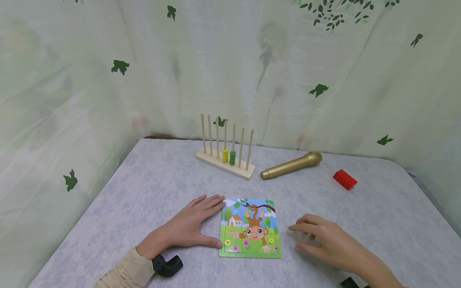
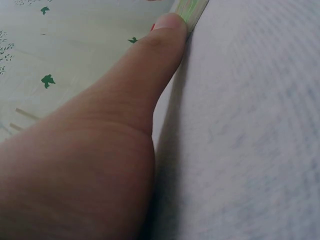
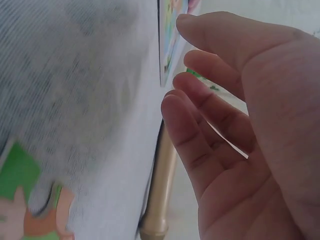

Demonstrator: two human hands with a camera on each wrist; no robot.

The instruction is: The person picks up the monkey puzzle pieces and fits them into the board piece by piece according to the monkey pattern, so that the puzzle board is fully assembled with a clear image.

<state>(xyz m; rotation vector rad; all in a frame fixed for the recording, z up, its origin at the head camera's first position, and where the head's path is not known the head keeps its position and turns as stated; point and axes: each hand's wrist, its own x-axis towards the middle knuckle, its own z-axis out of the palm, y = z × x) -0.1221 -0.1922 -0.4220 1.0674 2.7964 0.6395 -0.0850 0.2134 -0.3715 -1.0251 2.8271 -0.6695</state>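
A square jigsaw puzzle (image 1: 253, 232) with a monkey hanging from a branch lies flat on the table in front of me. My left hand (image 1: 192, 224) rests at its left side, palm down with fingers outstretched. The left thumb tip touches the puzzle's edge (image 2: 190, 12) in the left wrist view. To the right of the puzzle, my right hand (image 1: 324, 240) is held apart from it, fingers loosely bent and nothing between them. A loose puzzle piece (image 3: 42, 220), green and orange, lies on the table in the right wrist view; the right arm mostly hides it in the head view.
Behind the puzzle stands a wooden peg rack (image 1: 225, 164) with yellow beads (image 1: 225, 155) and green beads (image 1: 232, 158). A gold microphone (image 1: 291, 165) lies right of it, then a red block (image 1: 345, 179). A leaf-patterned curtain (image 1: 230, 68) hangs behind the table.
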